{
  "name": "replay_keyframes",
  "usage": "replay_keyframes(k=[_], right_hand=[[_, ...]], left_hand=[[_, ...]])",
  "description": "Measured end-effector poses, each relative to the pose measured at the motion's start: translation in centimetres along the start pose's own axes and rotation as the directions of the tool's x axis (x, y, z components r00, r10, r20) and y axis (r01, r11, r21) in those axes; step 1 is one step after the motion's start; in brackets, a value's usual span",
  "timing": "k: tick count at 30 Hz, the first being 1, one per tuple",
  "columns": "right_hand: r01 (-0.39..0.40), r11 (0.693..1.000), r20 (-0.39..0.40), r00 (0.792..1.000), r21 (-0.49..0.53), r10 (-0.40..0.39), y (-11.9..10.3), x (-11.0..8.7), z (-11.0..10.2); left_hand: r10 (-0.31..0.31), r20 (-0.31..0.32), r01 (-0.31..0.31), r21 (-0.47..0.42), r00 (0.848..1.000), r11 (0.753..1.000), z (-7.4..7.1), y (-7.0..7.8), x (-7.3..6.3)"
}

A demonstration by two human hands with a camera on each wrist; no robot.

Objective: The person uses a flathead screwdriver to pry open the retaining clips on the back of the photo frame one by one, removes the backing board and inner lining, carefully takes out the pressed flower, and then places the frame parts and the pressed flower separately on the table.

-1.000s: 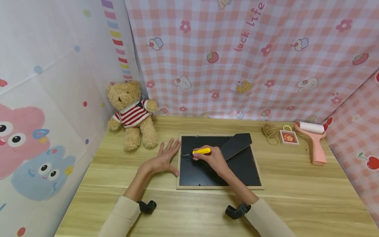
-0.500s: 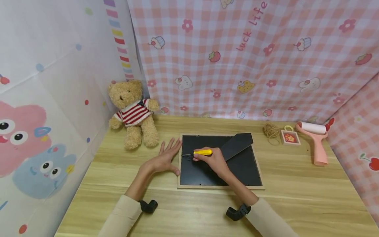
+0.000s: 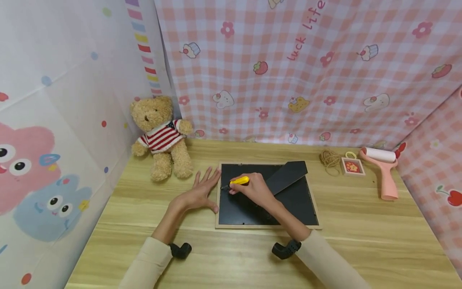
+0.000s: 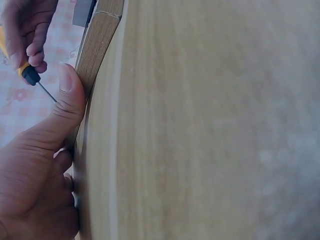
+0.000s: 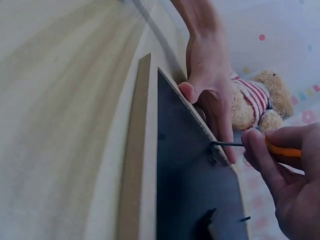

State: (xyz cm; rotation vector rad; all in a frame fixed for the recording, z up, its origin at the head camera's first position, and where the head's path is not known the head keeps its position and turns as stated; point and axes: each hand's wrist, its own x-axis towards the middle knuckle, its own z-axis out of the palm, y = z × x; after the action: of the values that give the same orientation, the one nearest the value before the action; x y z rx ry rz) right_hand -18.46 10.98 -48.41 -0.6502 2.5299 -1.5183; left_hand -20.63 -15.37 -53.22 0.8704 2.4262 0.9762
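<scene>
A picture frame (image 3: 234, 215) lies face down, its black back board upward and a black stand leg (image 3: 288, 176) slanting across it. My right hand (image 3: 254, 189) pinches a yellow-handled screwdriver (image 3: 240, 181). In the right wrist view, the screwdriver's metal shaft (image 5: 228, 143) reaches the inner left edge of the frame, by a small dark tab (image 5: 213, 156). The left hand (image 3: 198, 195) rests with spread fingers against the frame's left side. Its thumb (image 4: 71, 92) touches the wooden edge (image 4: 97, 42) in the left wrist view.
A teddy bear (image 3: 164, 138) in a striped shirt sits at the back left. Twine (image 3: 329, 159), a small square framed charm (image 3: 352, 166) and a pink lint roller (image 3: 387, 176) lie at the back right. Patterned cloth (image 3: 281, 80) hangs behind the wooden table (image 3: 223, 261).
My right hand has shifted slightly left, and the screwdriver's handle now tilts up more steeply. The left hand and the frame stay in place.
</scene>
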Motion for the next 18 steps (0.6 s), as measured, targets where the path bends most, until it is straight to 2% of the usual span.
replay_keyframes(k=[5,12,15,18], right_hand=[[0.049,0.996,0.051,0.998,-0.074,-0.046,-1.2,0.6,-0.1],[0.056,0.984,0.13,0.991,-0.171,-0.034,-3.2,1.7,-0.2],[0.053,0.986,0.147,0.989,-0.159,-0.029,-3.4,2.0,-0.3],[0.009,0.994,0.139,0.99,-0.109,0.006,-2.6,2.0,-0.6]], left_hand=[[0.003,-0.003,-0.003,0.001,1.0,1.0,0.0,-0.2,0.0],[0.005,-0.011,-0.005,0.002,1.0,1.0,0.2,-0.7,0.0],[0.007,-0.011,-0.007,-0.001,1.0,1.0,0.2,-0.7,0.0],[0.009,-0.01,-0.009,0.001,1.0,1.0,0.3,-0.6,0.1]])
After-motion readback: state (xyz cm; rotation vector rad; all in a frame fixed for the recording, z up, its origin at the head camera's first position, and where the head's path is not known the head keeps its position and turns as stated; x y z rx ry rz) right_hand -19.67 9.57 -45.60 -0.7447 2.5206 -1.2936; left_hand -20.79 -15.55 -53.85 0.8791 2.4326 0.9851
